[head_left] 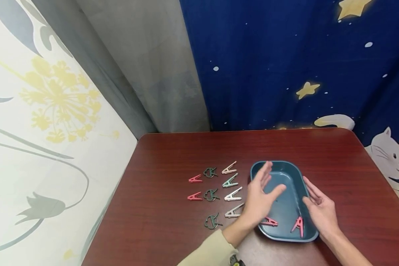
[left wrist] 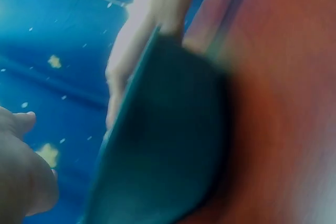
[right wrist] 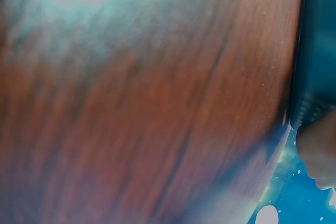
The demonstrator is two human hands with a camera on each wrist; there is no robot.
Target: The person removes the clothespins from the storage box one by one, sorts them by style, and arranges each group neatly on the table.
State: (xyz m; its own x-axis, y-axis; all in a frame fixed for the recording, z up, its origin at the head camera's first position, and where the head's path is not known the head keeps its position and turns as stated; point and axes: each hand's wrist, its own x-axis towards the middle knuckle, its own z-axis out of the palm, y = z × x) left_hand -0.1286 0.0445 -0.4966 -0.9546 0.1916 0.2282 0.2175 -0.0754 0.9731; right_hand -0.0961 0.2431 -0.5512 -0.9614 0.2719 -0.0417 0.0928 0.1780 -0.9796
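A dark teal plastic tray [head_left: 290, 205] sits on the table, with two pink clothespins [head_left: 298, 226] lying at its near end. My right hand [head_left: 323, 212] grips the tray's right rim, thumb on top and fingers along the outer wall. Over the tray's left side is my left hand [head_left: 257, 201], fingers extended and thumb spread, holding nothing. The left wrist view is blurred but shows the tray's side [left wrist: 168, 129] between both hands. Only a bit of the right hand [right wrist: 317, 150] appears at the edge of the right wrist view.
Left of the tray lie clips in loose columns: two red clothespins [head_left: 194, 196], several pale ones such as a white clothespin [head_left: 233, 194] and a mint clothespin [head_left: 230, 181], and dark green round clips [head_left: 211, 195]. Curtains hang behind the brown table [head_left: 159, 207]; a patterned wall stands left.
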